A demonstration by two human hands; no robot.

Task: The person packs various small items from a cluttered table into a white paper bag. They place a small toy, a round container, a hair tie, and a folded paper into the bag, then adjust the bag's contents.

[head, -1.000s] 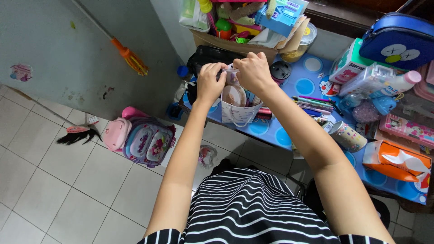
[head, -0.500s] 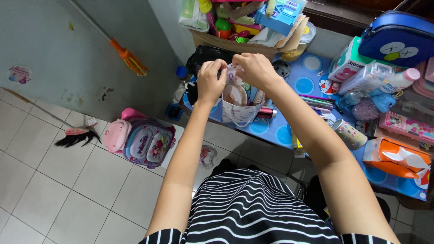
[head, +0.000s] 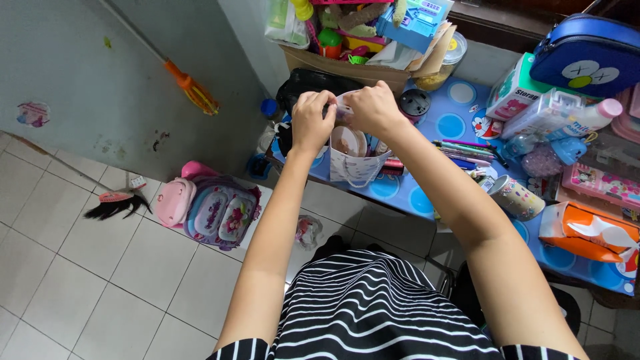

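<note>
1. Nearest the camera is the person's black-and-white striped top (head: 373, 300), with both bare arms reaching forward from it.
2. Below on the left lies a pale tiled floor (head: 87, 280). A pink and purple backpack (head: 210, 210) lies on it against the grey wall (head: 80, 73), with a dark-bristled brush (head: 115, 203) just beside it.
3. The surface (head: 460, 123) is blue with lighter round spots and is crowded with things.
4. At its near edge stands a small white paper bag (head: 350, 163) with cord handles, open at the top; a brownish round thing shows inside.
5. The left hand (head: 310, 123) and the right hand (head: 373, 110) meet directly over the bag's mouth. Each grip is closed in a pinch on a small pale packet (head: 342, 110), which sits between the fingertips just above the bag.
6. Right of the bag lie pens and pencils (head: 463, 152), a patterned cup (head: 515, 198) on its side, and an orange tissue pack (head: 587, 237) at the edge.
7. Farther back are a cardboard box (head: 333, 63) filled with toys, a round jar (head: 447, 63), and a blue zipped case (head: 590, 57).
8. An orange broom handle (head: 190, 87) leans along the wall.
</note>
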